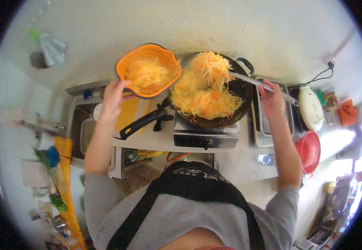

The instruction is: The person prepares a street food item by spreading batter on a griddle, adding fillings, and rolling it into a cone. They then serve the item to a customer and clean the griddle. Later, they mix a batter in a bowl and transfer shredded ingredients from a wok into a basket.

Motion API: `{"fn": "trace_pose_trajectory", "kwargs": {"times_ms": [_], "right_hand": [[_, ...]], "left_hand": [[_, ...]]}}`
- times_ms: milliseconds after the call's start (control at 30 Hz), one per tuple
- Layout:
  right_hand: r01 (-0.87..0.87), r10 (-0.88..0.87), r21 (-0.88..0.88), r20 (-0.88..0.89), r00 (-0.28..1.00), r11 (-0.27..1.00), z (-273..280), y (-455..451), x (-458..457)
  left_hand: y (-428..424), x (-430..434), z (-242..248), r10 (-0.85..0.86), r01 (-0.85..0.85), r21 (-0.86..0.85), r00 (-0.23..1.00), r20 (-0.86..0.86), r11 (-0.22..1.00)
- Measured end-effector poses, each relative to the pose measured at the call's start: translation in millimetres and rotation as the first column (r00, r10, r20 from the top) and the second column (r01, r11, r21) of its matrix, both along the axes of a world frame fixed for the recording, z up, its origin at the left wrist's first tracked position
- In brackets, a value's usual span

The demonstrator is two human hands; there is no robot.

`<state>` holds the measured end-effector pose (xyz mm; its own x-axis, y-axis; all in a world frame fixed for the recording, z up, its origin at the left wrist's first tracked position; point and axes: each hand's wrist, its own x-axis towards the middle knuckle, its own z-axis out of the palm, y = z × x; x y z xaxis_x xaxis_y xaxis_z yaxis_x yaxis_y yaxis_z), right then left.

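Observation:
My left hand (118,90) grips the near-left rim of an orange bowl (127,59) with a dark outer wall, tilted beside the wok. Shredded vegetables (149,73), pale yellow with orange strands, lie inside it. In my right hand (270,95) is the pale handle of a long utensil (254,82). Its head is hidden under a heap of shreds (212,64) raised over the dark wok (243,93). More yellow and orange shreds (209,104) cover much of the wok's left and near side. The wok sits on a gas stove (206,137), its black handle (143,123) pointing toward the near left.
Left of the stove are a yellow board (127,114) and a sink (77,115). A wire-racked tray (288,117), a cream-lidded appliance (310,107) and a red strainer basket (310,153) stand to the right. A cable (318,76) runs to a wall socket.

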<state>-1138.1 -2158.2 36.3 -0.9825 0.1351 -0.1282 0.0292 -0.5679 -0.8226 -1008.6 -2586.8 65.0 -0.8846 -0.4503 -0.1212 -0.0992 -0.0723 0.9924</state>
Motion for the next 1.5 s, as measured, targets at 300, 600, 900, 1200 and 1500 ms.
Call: {"fn": "trace_pose_trajectory", "kwargs": {"times_ms": [300, 600, 900, 1200, 1500], "right_hand": [[-0.043, 0.126, 0.421, -0.169, 0.978, 0.906, 89.1, -50.1, 35.8], [0.486, 0.877, 0.849, -0.383, 0.291, 0.209, 103.4, -68.2, 73.8], [0.545, 0.903, 0.817, -0.362, 0.231, 0.188, 99.8, -44.4, 82.8], [0.499, 0.964, 0.859, -0.215, 0.155, 0.112, 88.5, -42.8, 91.7], [0.273, 0.271, 0.660, -0.599, 0.754, 0.700, 98.0, -0.8, 77.7]], "left_hand": [[62.5, -52.4, -36.1, -0.196, 0.189, 0.070, 0.976, 0.098, 0.979], [101.6, -62.6, -53.4, -0.187, 0.173, 0.177, 0.980, 0.064, 0.969], [100.9, -52.1, -58.5, -0.195, 0.192, 0.118, 0.981, 0.015, 0.974], [108.6, -42.3, -40.5, -0.187, 0.182, 0.245, 0.982, 0.000, 0.952], [81.3, -26.7, -40.4, -0.135, 0.125, 0.518, 0.991, -0.018, 0.846]]}}
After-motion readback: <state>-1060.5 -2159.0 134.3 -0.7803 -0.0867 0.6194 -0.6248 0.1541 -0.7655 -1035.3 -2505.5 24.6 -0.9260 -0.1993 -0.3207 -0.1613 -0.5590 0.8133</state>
